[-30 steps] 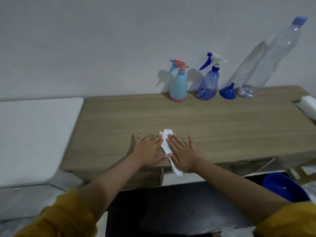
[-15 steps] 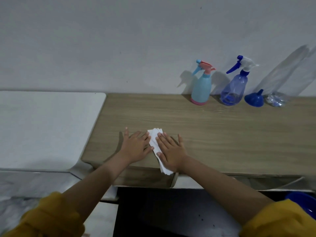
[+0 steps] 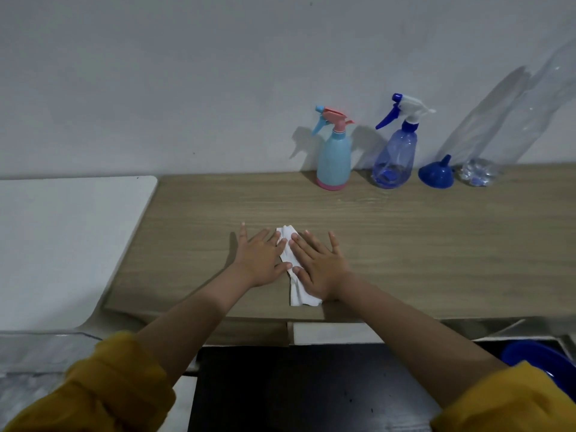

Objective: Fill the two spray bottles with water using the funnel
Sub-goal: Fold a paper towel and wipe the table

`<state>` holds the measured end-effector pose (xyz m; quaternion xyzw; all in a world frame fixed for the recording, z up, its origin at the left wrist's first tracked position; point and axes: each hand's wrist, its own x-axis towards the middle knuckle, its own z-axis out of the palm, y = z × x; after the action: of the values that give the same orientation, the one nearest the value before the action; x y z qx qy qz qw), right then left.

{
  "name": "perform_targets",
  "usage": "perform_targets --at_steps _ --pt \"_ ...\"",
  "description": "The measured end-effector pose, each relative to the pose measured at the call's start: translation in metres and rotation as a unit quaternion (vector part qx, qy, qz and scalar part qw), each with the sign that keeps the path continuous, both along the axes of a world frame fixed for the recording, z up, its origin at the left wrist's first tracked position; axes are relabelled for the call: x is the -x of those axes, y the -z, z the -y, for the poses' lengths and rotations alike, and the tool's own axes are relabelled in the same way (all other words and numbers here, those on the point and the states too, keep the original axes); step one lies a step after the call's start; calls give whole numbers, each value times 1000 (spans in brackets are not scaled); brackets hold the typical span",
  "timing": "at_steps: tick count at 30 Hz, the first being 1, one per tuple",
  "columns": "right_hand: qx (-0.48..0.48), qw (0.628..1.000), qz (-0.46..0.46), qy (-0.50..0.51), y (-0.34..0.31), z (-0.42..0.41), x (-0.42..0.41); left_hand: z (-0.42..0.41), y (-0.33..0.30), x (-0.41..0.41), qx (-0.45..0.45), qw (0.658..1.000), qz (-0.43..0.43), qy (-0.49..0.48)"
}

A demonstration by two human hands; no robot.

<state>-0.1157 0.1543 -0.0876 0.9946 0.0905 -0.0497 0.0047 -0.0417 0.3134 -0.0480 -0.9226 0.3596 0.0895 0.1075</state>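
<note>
Setting: plain grey wall behind a wood-grain counter point(image 3: 405, 232) filling mid-frame.
Supplies: pale blue spray bottle point(image 3: 333, 160), clear blue spray bottle point(image 3: 395, 157), funnel point(image 3: 435, 171) and big water bottle point(image 3: 511, 126) lined up upper right, likely staged, sprayer tops on.
Hands: left hand point(image 3: 260, 260) and right hand point(image 3: 318, 263), lower centre, flat with fingers spread, pressing a white tissue point(image 3: 296, 291).

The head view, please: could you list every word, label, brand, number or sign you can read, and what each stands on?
None can be read.
Light blue spray bottle: no label shows.
Clear blue spray bottle: no print shows.
Blue funnel: plain.
Large clear bottle: no label visible.
White tissue under the hands: blank.
</note>
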Motion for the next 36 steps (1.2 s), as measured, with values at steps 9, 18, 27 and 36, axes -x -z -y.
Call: perform_targets --at_steps 9,18,27,36 --pt "4 999 19 36 4 138 35 142 2 23 5 999 -1 50" --pt "-1 994 15 105 -1 307 98 325 3 65 6 994 -3 108" --pt "2 988 6 156 -1 416 156 447 4 111 -5 989 -2 149" --pt "-8 973 -3 229 0 453 216 500 0 159 -9 981 -3 193"
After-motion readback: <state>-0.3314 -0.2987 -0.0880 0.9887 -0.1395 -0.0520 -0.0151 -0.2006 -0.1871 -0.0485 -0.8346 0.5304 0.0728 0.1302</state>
